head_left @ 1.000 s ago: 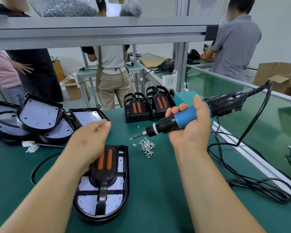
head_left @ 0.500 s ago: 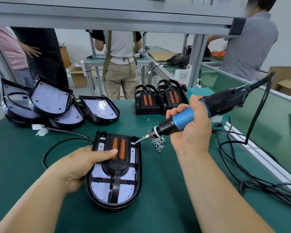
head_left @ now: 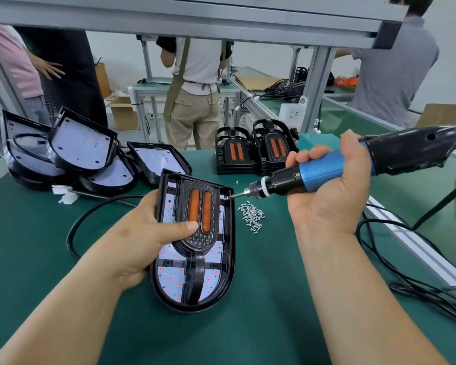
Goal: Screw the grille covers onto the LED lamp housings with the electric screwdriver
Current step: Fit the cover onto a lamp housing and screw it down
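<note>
Left hand [head_left: 142,241] grips the LED lamp housing [head_left: 232,259] at the middle of the table [head_left: 261,325], thumb down on the grille cover [head_left: 203,239], fingers curled round the housing's left edge and out of sight. Right hand [head_left: 332,191] wraps the electric screwdriver [head_left: 321,172], whose rear is cut off at the right. The bit tip meets the cover's far right corner; any screw there is too small to make out. Loose screws [head_left: 252,214] lie just beside.

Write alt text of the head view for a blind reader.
The right hand holds an electric screwdriver, its bit at the far right corner of the grille cover on an LED lamp housing that the left hand grips. Loose screws lie nearby on the table.
</note>
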Motion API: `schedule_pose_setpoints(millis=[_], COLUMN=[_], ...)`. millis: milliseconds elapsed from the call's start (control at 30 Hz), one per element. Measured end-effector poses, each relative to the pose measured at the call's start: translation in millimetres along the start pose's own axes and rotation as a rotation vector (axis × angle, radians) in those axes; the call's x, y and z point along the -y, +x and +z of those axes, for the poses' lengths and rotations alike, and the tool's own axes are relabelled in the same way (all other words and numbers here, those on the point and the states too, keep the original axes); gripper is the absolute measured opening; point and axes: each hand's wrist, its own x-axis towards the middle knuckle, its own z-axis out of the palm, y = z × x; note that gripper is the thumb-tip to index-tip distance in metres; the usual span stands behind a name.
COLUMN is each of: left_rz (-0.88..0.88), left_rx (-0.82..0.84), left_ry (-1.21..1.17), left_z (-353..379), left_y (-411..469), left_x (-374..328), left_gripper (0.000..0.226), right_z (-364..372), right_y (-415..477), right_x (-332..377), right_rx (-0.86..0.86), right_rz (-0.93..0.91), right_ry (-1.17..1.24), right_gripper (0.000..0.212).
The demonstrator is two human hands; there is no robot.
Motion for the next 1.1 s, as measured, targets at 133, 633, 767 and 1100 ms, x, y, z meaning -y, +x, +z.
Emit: schedule_pose_setpoints(millis=[133,633,767,1100], left_rz=[0.010,0.019,0.027,-0.080], left_rx=[0.000,-0.004,0.008,0.034], left_ry=[0.031,0.044,0.057,0.049], left_z=[2.2,5.5,7.1,3.6], left_y=[-1.0,0.3,0.8,19.0], left_x=[-2.3,-4.8,-4.8,-1.0], left_gripper=[0.050,0.051,0.051,0.038], right_z=[-0.7,-1.3,-1.1,-10.7], right_y=[0.5,2.1,2.5,5.2], right_x=[0.3,-0.5,-2.1,-21.6], right_rx=[-0.012,-0.017,-0.013,-0.047], right_rz=[-0.025,-0.013,-0.005,-0.008], right_ry=[-0.012,-0.028,-0.027,-0.132], right_gripper=[0.025,0.027,0.023,0.018])
